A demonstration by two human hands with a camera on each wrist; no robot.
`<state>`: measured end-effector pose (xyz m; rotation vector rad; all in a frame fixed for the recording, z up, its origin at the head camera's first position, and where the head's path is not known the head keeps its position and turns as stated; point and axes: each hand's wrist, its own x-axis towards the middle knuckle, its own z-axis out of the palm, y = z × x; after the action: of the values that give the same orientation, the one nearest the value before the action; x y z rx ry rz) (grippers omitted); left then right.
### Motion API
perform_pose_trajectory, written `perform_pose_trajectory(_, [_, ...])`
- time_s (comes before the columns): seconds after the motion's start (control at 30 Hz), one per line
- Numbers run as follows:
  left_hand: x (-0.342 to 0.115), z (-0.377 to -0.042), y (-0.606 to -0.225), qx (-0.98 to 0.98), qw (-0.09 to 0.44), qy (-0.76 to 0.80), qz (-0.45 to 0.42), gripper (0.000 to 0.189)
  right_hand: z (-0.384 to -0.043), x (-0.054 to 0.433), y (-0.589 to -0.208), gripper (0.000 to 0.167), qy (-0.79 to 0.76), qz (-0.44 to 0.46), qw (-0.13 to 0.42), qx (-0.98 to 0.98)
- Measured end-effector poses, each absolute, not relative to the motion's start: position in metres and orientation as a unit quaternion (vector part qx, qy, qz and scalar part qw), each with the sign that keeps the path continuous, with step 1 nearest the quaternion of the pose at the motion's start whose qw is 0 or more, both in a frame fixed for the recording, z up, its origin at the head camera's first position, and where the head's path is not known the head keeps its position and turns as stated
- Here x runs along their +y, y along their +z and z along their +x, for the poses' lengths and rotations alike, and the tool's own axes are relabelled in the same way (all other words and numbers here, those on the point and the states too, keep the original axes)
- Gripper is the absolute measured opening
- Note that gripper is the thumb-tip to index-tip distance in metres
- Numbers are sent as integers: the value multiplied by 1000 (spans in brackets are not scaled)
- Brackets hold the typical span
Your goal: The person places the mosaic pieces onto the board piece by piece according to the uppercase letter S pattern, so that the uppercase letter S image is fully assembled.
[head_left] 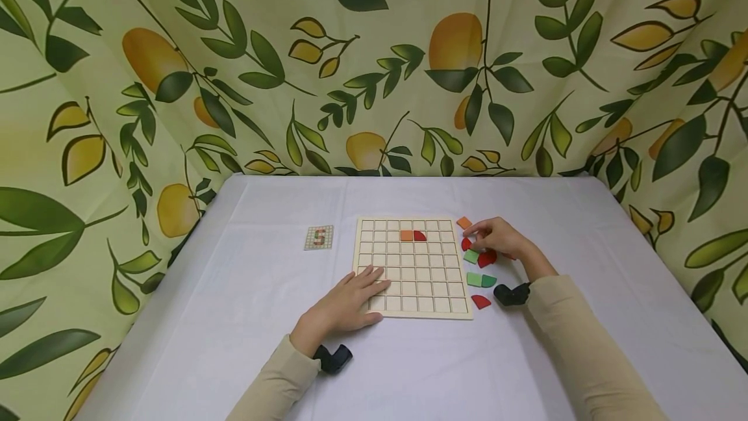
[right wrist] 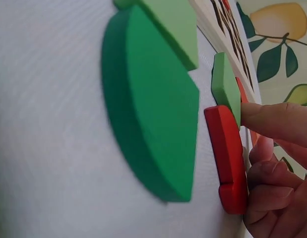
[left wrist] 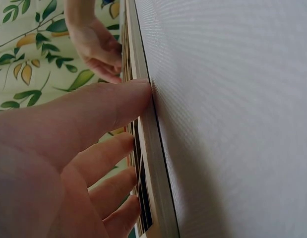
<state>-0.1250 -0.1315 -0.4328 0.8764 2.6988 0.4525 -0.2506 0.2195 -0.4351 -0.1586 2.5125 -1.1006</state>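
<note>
On the white-covered table (head_left: 234, 291) sits the wooden grid board (head_left: 423, 275), the left hand (head_left: 349, 301) resting with fingers spread over its near-left corner. Off the board's right edge, the right hand (head_left: 498, 238) bends low over loose pieces (head_left: 471, 256), whether pinching one I can't tell! Left lies the patterned card (head_left: 318, 238); on the grid, an orange square (head_left: 406, 236) adjoins a red quarter-circle (head_left: 419, 236).

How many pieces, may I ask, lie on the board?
2: one orange square, one red wedge, side by side near the board's far edge; the left hand may hide others.
</note>
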Motion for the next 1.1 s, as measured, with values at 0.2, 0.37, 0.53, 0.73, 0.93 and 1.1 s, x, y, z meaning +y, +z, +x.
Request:
perform_pose_trajectory(0.2, [-132, -125, -432, 930, 130, 154, 307, 60, -252, 220, -437, 35, -389, -56, 197, 898])
perform_pose_trajectory(0.37, [-132, -125, -433, 929, 129, 157, 308, 60, -253, 219, -438, 35, -387, -52, 198, 899])
perform_pose_trajectory(0.53, [-132, -125, -433, 930, 126, 153, 310, 59, -253, 219, -439, 34, -385, -48, 194, 901])
perform_pose_trajectory(0.73, [-132, -126, -433, 930, 131, 156, 307, 60, -252, 221, -441, 33, -393, -65, 183, 899])
perform_pose_trajectory(0.93, [-131, -126, -435, 931, 136, 156, 302, 61, -252, 223, -442, 34, -399, -64, 180, 897])
perform_pose_trajectory(1.1, [-132, -126, -436, 931, 136, 155, 301, 61, -252, 222, -441, 35, -403, -63, 180, 895])
